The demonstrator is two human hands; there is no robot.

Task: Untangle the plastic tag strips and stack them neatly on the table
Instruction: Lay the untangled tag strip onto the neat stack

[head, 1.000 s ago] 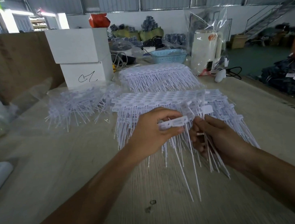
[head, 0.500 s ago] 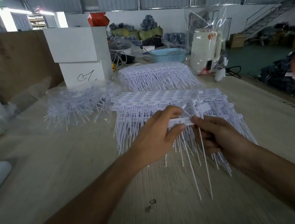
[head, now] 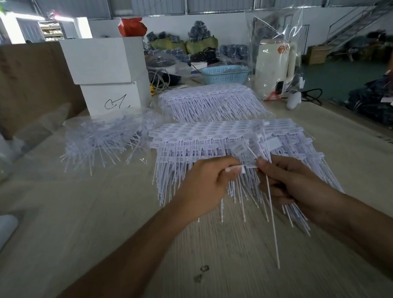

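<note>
Setting: warehouse-type room, pale wood worktop (head: 52,245) full of white tag stuff.
Held strip: tag strip (head: 248,165), head crosswise between both hands, tail hanging toward 6 o'clock.
Left hand (head: 203,188): pinching the head's left end.
Right hand (head: 288,181): pinching the right end, plus gripping a bundle.
Neat stack (head: 203,135): just past the hands at 12 o'clock, tails pointing at 6.
Tangled pile (head: 103,141): 10 o'clock, left hand's nearer.

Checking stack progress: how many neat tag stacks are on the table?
2: the near stack just beyond both hands, and the far stack behind it by the blue basket. The tangled pile left isn't counted.
</note>
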